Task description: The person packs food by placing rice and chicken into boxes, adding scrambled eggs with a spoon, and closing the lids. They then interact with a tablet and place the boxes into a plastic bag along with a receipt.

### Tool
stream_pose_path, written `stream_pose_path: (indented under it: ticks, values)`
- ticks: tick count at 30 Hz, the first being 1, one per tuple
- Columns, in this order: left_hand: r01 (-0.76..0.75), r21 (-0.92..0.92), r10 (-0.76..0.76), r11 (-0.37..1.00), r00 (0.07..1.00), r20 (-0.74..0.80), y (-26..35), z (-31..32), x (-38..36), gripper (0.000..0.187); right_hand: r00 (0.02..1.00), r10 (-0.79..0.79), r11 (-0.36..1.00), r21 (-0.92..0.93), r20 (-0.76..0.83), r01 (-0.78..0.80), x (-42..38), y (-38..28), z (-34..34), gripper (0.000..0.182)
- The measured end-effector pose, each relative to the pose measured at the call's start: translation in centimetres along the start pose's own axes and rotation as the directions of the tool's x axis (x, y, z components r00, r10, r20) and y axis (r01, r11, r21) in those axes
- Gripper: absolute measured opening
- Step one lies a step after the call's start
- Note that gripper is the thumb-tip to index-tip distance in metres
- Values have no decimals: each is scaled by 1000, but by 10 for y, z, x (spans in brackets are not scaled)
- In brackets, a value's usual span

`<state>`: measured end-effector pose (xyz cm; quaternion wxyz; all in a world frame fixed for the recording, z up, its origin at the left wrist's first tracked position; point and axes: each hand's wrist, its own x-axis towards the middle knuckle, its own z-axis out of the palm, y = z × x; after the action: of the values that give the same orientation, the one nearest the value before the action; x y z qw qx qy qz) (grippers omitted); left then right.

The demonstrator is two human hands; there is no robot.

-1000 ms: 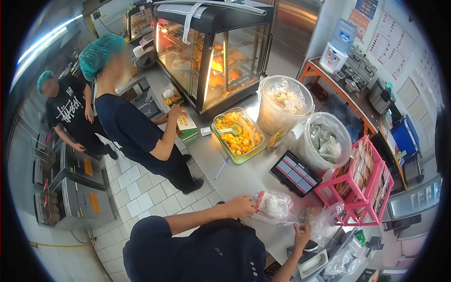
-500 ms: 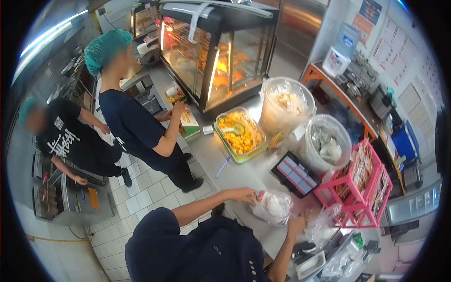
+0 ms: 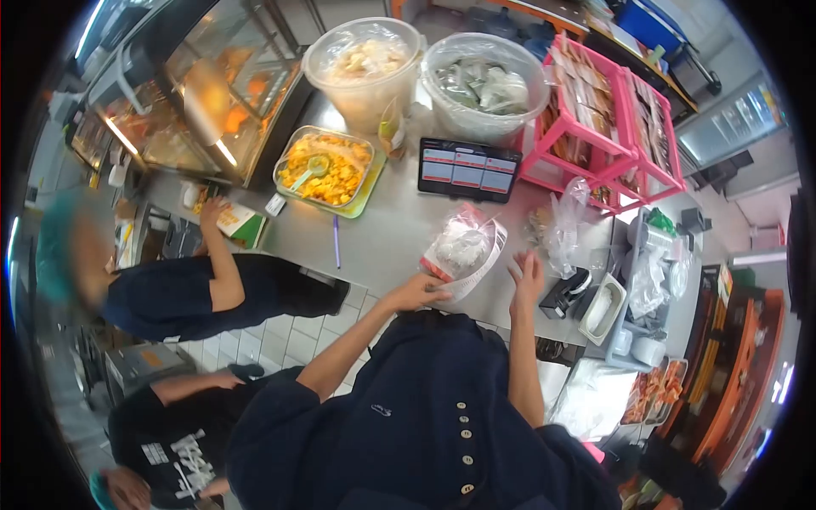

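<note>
A clear plastic bag [image 3: 465, 242] with a white bundle inside and red-and-white printing lies on the steel counter in front of me. A curved white paper strip [image 3: 487, 266] runs along its right and lower side. The fingers of my left hand [image 3: 415, 291] are closed at the bag's lower left edge. My right hand [image 3: 526, 279] is raised to the right of the bag, apart from it, with fingers spread and nothing in them. Beyond the bag stands a tablet [image 3: 468, 169] showing red-and-white tiles.
A glass tray of yellow food [image 3: 325, 168] with a ladle sits left, near a purple pen [image 3: 337, 241]. Two lined tubs [image 3: 365, 89] and pink racks of packets [image 3: 586, 119] stand behind. Right are loose plastic bags [image 3: 568, 228] and a white tray [image 3: 603, 308]. Two co-workers are at left.
The view has swung right and down. My right hand has come away from the clear plastic at the right, fingers now spread. My left hand has shifted to the bag's lower edge.
</note>
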<state>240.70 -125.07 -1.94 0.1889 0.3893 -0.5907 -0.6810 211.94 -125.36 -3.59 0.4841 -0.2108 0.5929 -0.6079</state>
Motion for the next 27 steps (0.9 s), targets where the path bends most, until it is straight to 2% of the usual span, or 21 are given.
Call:
stream_pose_path:
  ticks: [1,2,4,6,8,9,12,13,16,17,20,21,24,27]
  values:
    - [36,-59,-37,998,999,-21,-5,12,5,41,994,-56,973,-230,-93,33,-13,3,-22,37]
    - [46,-39,-47,998,999,-26,-2,21,11,41,951,-188,913,-400,-244,78,-23,11,-53,36]
    - [75,-2,-75,997,996,-42,5,35,19,42,773,-458,754,-652,-439,76,-38,9,-86,36]
    - [27,-67,-31,997,998,-61,-4,49,28,41,523,-681,598,-801,-513,-7,-63,-9,-104,39]
    - [-10,-100,2,995,997,-76,-12,53,33,40,732,-249,803,-558,-635,-210,-64,-4,-137,40]
    - [-23,-103,15,994,997,-79,-12,53,35,39,777,-8,847,-417,-630,-330,-62,-4,-144,42]
    - [-1,-126,-3,992,999,-36,-7,48,36,38,810,199,915,-192,-552,-355,-56,6,-154,49]
    - [18,-138,-20,990,1000,-17,-2,47,34,38,842,191,932,-176,-504,-317,-54,8,-155,46]
    - [14,-79,-15,997,1000,-4,3,43,34,37,854,101,984,-77,-511,-163,-61,-15,-132,46]
    - [10,-71,-11,997,1000,-13,0,43,34,37,856,196,974,-4,-479,-226,-58,-23,-131,43]
    - [4,-39,-5,999,1000,-22,-8,45,37,36,845,284,955,51,-452,-294,-46,-27,-128,37]
    - [10,-25,-10,1000,1000,-12,-10,44,38,36,814,296,947,45,-499,-317,-40,-29,-126,32]
    - [19,-35,-19,999,1000,-7,-13,43,37,36,798,374,927,163,-473,-338,-30,-25,-136,32]
    - [1,-31,-3,1000,999,-43,-6,45,36,37,799,286,934,340,-528,-109,-42,-15,-128,27]
